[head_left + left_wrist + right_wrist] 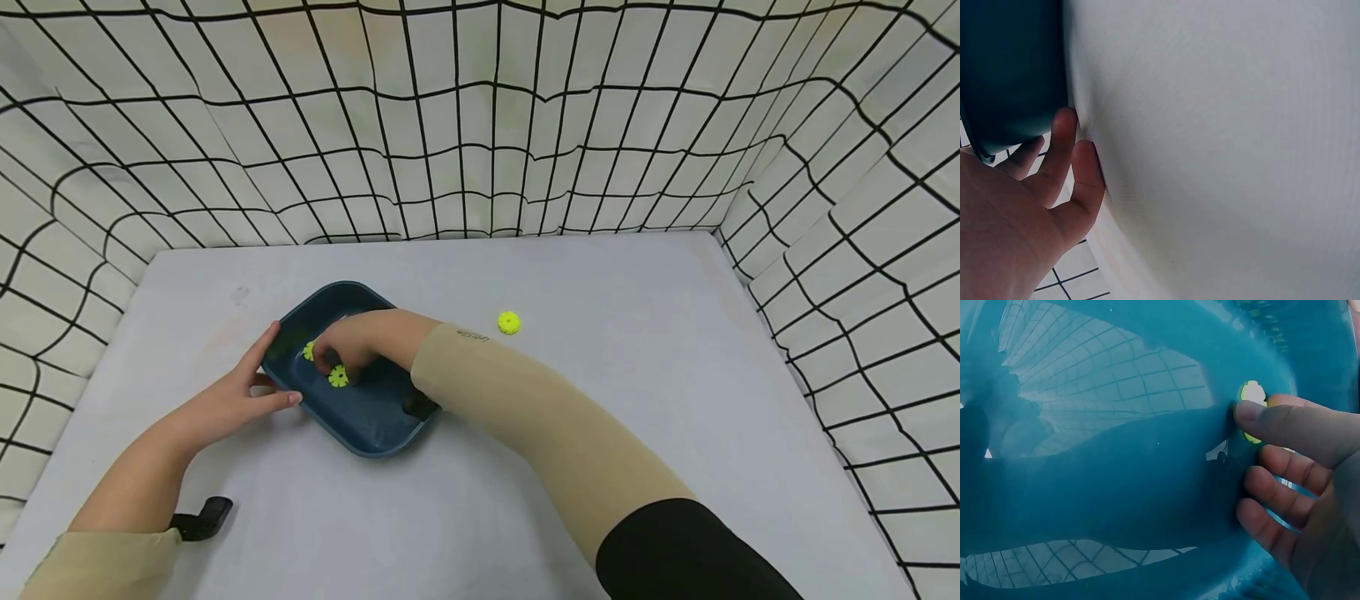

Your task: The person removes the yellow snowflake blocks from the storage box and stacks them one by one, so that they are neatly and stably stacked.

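Observation:
A dark blue tray [375, 433] sits on the white table, left of its middle. My left hand [228, 400] holds the tray's left corner, thumb at the near side and fingers along the outer wall. In the left wrist view, the fingers [1060, 156] bend against the tray's underside edge. My right hand [352, 342] reaches down into the tray. Its thumb and index finger pinch a yellow-green flower-shaped disc [1252, 392], partly covered by the thumb. Another such disc [308, 351] lies in the tray beside the fingers.
A third yellow-green disc [509, 322] lies on the white table [637, 358], right of the tray. A black wire grid [465, 150] with pale sheeting encloses the back and sides. A black wrist-worn device [202, 520] juts out by the left forearm.

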Action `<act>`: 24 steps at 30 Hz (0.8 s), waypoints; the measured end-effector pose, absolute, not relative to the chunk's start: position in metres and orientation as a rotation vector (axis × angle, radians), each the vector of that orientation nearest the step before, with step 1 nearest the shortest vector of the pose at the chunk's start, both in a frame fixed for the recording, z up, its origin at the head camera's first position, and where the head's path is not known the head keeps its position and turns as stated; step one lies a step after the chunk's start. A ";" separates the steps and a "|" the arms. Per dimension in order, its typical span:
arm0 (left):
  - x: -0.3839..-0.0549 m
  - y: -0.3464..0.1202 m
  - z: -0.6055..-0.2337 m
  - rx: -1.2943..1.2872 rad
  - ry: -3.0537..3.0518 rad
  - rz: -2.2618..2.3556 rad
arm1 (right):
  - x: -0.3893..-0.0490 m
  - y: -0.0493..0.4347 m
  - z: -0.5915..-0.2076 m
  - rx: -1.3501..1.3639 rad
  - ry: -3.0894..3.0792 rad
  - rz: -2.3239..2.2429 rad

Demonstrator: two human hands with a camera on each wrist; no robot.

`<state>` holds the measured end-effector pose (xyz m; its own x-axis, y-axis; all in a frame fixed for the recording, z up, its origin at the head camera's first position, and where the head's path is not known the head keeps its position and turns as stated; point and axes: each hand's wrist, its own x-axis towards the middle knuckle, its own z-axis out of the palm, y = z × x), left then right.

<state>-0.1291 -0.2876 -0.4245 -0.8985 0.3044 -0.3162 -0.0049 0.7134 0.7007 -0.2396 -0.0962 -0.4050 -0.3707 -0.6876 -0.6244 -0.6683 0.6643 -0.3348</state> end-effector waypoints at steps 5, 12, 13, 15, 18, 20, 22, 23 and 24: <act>-0.129 -0.287 -0.424 0.235 2.498 1.041 | -0.239 -0.097 -0.405 -1.057 2.111 -0.018; -0.129 -0.287 -0.423 0.238 2.494 1.041 | -0.240 -0.098 -0.405 -1.038 2.096 -0.020; -0.129 -0.287 -0.422 0.238 2.494 1.042 | -0.240 -0.098 -0.405 -1.038 2.096 -0.018; -0.129 -0.288 -0.422 0.240 2.495 1.041 | -0.240 -0.097 -0.405 -1.048 2.094 -0.016; -0.129 -0.288 -0.423 0.240 2.493 1.042 | -0.239 -0.097 -0.404 -1.059 2.092 -0.011; -0.129 -0.289 -0.423 0.239 2.494 1.038 | -0.239 -0.097 -0.403 -1.063 2.092 0.000; -0.129 -0.289 -0.424 0.234 2.491 1.037 | -0.238 -0.097 -0.402 -1.062 2.093 0.020; -0.129 -0.289 -0.424 0.234 2.491 1.037 | -0.238 -0.098 -0.402 -1.063 2.091 0.030; -0.129 -0.289 -0.424 0.232 2.491 1.037 | -0.238 -0.098 -0.402 -1.064 2.090 0.039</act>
